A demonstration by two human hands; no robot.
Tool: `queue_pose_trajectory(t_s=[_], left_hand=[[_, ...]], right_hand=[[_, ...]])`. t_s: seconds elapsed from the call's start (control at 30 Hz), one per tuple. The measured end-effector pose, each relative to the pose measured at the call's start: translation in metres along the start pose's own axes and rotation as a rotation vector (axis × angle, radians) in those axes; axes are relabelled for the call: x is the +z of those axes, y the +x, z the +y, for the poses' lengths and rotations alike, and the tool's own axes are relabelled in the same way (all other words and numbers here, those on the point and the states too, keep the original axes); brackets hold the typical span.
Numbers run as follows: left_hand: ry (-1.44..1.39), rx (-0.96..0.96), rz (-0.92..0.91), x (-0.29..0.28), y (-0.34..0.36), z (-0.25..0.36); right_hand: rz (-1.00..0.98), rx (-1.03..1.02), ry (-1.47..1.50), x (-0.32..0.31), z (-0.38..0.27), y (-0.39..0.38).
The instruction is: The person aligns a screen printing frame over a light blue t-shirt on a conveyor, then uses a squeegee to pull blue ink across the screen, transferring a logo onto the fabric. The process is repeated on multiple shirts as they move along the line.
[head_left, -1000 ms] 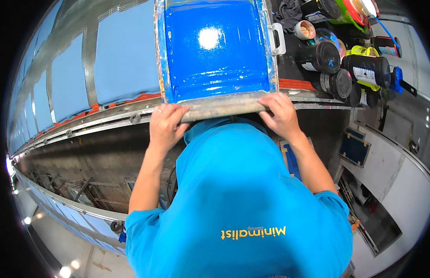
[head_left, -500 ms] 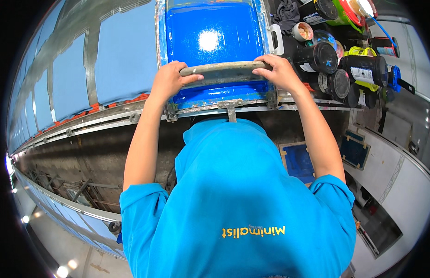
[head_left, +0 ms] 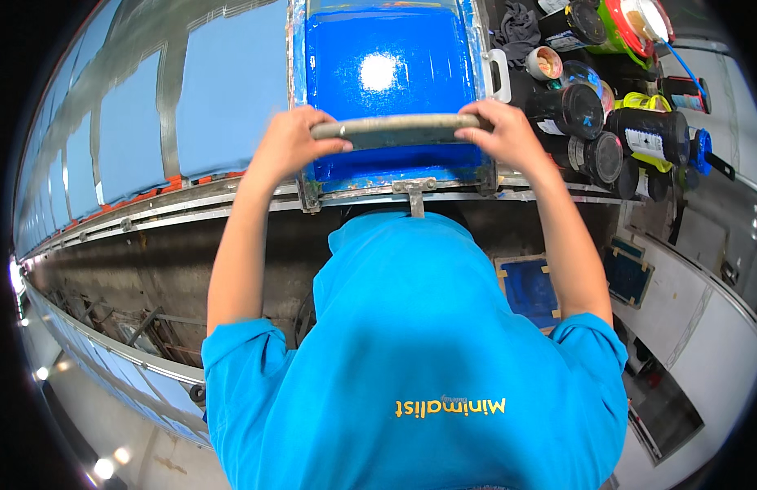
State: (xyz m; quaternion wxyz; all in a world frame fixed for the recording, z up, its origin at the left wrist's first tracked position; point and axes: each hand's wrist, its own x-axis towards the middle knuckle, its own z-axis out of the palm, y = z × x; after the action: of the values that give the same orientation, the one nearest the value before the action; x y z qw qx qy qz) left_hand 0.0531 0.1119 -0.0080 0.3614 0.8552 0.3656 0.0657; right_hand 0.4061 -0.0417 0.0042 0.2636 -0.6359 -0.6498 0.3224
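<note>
A grey squeegee bar point(head_left: 395, 129) is gripped at its ends by the left hand point(head_left: 290, 147) and the right hand point(head_left: 503, 135), fingers closed round it. The bar is held across the lower part of a framed printing screen point(head_left: 387, 86), which lies at twelve o'clock and is flooded with glossy blue ink. At two o'clock, dark ink tubs point(head_left: 574, 110) are crowded together; most are lidded, so their contents cannot be told. One small open pot point(head_left: 545, 62) appears to hold pale paste. Light blue panels point(head_left: 219, 98) are laid out at ten o'clock.

Both hands point(head_left: 290, 149) point(head_left: 507, 135) forward, fingers curled.
</note>
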Motion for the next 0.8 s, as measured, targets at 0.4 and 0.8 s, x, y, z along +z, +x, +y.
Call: queue_pose_trajectory(t_s=[0.4, 0.8], left_hand=[[0.16, 0.23, 0.245, 0.045, -0.096, 0.034], [0.205, -0.056, 0.037, 0.031, 0.007, -0.029]], right_hand=[[0.208, -0.107, -0.193, 0.037, -0.029, -0.093], [-0.022, 0.07, -0.031, 0.028, 0.011, 0.013]])
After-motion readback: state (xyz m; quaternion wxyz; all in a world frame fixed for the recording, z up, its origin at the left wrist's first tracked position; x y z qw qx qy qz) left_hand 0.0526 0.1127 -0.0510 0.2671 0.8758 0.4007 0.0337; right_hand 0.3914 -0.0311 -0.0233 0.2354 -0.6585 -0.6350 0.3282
